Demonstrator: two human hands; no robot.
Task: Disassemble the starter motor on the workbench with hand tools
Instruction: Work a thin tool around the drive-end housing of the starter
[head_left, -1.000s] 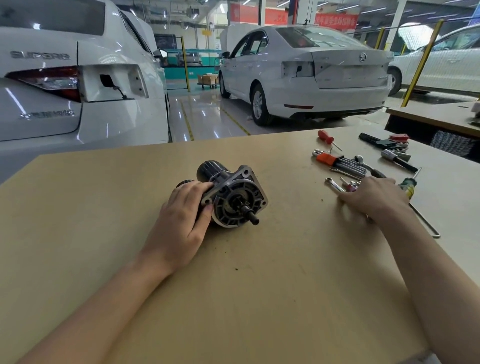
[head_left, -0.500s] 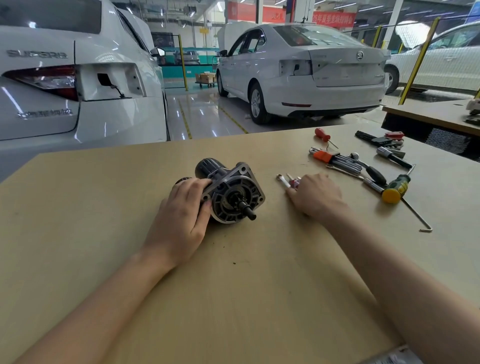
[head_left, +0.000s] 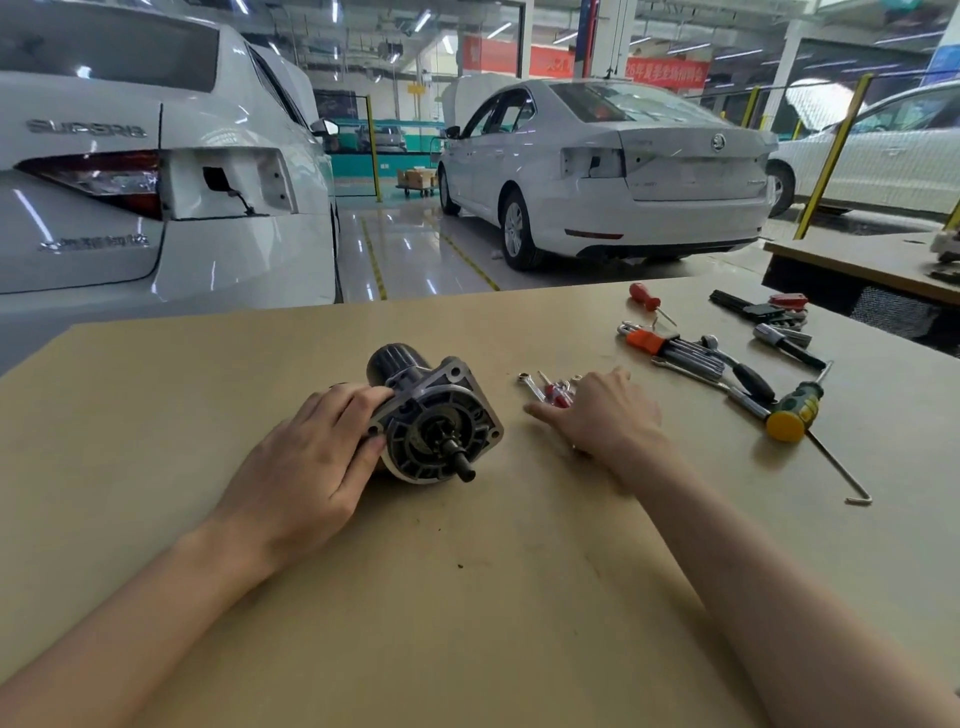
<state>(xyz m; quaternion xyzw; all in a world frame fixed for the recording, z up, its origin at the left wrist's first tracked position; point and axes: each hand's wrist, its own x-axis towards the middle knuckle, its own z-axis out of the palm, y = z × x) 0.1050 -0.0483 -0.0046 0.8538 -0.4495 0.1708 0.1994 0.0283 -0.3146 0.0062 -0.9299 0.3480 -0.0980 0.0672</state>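
Note:
The starter motor (head_left: 436, 421) lies on its side on the tan workbench (head_left: 467, 597), its round flange and short shaft facing me. My left hand (head_left: 306, 467) grips its body from the left, fingers over the housing behind the flange. To the motor's right, my right hand (head_left: 602, 415) lies palm down on a small spanner (head_left: 530, 382) and a red-handled tool (head_left: 558, 395). Their ends stick out beyond my fingers. My index finger points left along the board.
More tools lie at the right: an orange-holdered hex key set (head_left: 670, 345), a black-handled ratchet (head_left: 748, 374), a green and yellow screwdriver (head_left: 795, 408), a long hooked rod (head_left: 841, 473) and a red screwdriver (head_left: 644, 297). White cars (head_left: 156, 182) stand beyond the bench's far edge.
My right hand has slid left from the tool pile toward the motor, carrying the small spanner and red-handled tool along the board. My left hand stays on the motor.

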